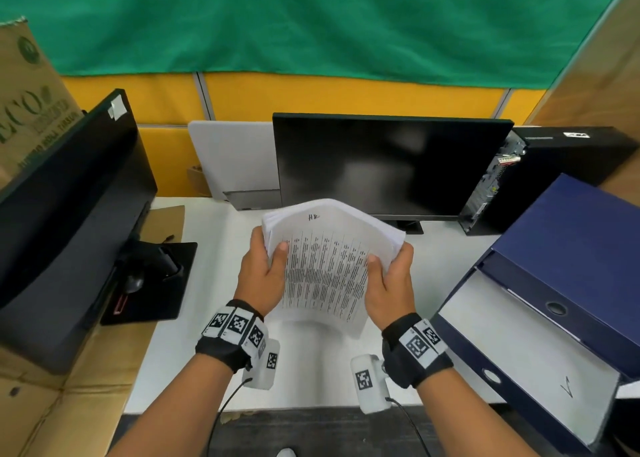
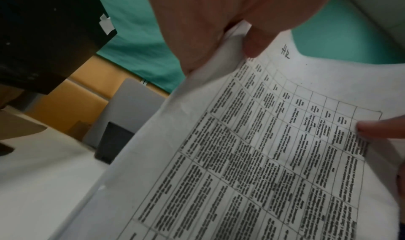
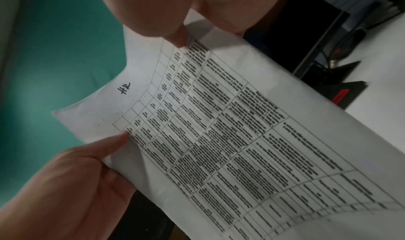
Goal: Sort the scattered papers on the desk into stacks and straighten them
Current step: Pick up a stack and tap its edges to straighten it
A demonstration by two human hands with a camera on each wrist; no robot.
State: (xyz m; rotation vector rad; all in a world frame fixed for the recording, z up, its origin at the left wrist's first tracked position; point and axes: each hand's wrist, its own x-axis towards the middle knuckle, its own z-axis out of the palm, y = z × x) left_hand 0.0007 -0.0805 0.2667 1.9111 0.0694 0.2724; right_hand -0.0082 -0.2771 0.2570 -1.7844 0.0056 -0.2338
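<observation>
Fingers (image 1: pixel 282 248) of both hands clamp the paper stack's (image 1: pixel 325 276) side edges

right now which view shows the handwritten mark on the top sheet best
The right wrist view: the handwritten mark sits large and sharp on bare margin, reading roughly "HR". The left wrist view shows it too, smaller and slanted near the thumb. In the head view it is a tiny scribble.

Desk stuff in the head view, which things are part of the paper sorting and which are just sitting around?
Part of the job:
- stack of papers, marked "HR"
- left hand and right hand, each gripping one side of it

Just lying about:
- centre monitor
- left monitor
- computer tower
- blue box files
- cardboard
</observation>
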